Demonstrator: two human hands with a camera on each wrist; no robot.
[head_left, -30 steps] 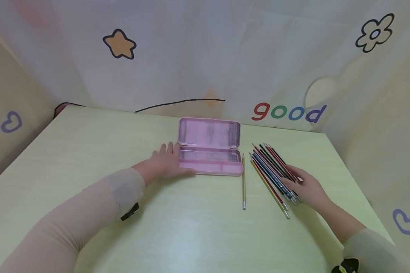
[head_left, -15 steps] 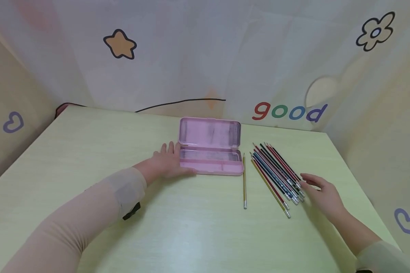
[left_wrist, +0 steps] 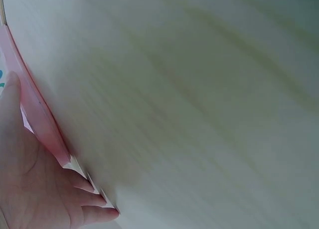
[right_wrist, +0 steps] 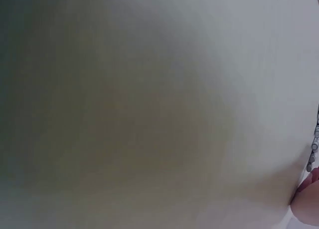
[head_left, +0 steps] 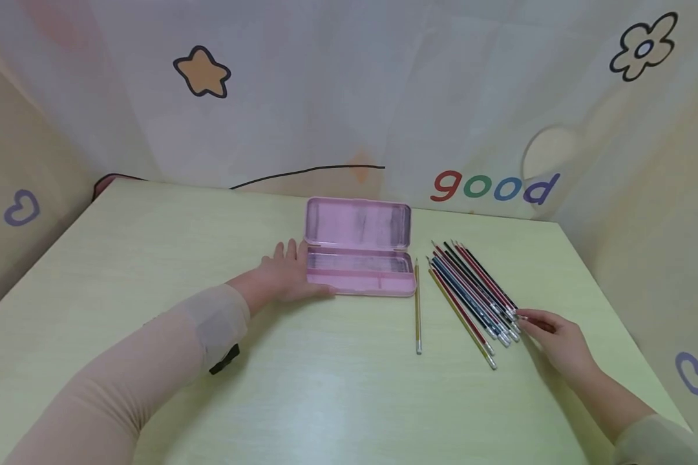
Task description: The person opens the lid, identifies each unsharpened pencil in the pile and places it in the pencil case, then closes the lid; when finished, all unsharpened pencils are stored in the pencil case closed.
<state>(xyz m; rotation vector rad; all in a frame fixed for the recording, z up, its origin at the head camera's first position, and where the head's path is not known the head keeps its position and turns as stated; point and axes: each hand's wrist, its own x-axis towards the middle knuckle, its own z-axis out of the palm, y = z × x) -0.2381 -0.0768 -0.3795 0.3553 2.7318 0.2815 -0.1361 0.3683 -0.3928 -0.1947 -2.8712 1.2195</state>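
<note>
An open pink pencil case (head_left: 360, 284) stands near the back of the table, its lid tilted up behind the divided tray. My left hand (head_left: 283, 276) rests against the case's left end, fingers straight, thumb along the front edge; the left wrist view shows the thumb on the pink case (left_wrist: 37, 109) too. To the right lies a fanned bunch of pencils (head_left: 471, 290) in red, black, blue and yellow, eraser ends toward me. At the bunch's right side, my right hand (head_left: 561, 342) pinches the eraser end of a red pencil (head_left: 491, 278) between thumb and fingertips.
A single yellow pencil (head_left: 418, 316) lies by the case's right end, between it and the bunch. The pale table (head_left: 326, 387) meets a printed cloth backdrop (head_left: 302, 97) at the rear and sides.
My right hand has let go of the bunch, drawn back to the right, then brought its thumb and fingertips together at one pencil's end. The left hand keeps its place.
</note>
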